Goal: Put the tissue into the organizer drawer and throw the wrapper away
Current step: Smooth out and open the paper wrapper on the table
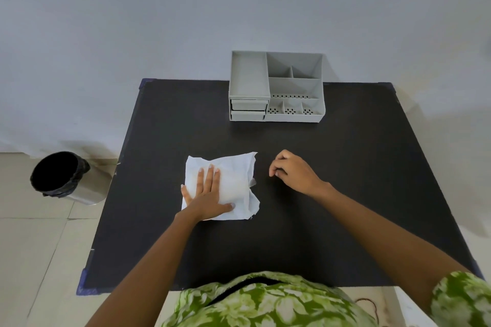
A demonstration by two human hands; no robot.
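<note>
pressing flat on tissue [233,175]: left hand [206,194], fingers spread; right hand [292,170] curled beside, empty.

No text, label, brand, number or sign is legible anywhere in the head view, from the upper left to the lower right of the frame.

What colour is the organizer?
Light grey organizer, seen best in the head view.

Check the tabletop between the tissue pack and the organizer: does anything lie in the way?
Nothing visible does. The black table is bare between the tissue pack and the organizer. However, both its drawers look shut.
</note>
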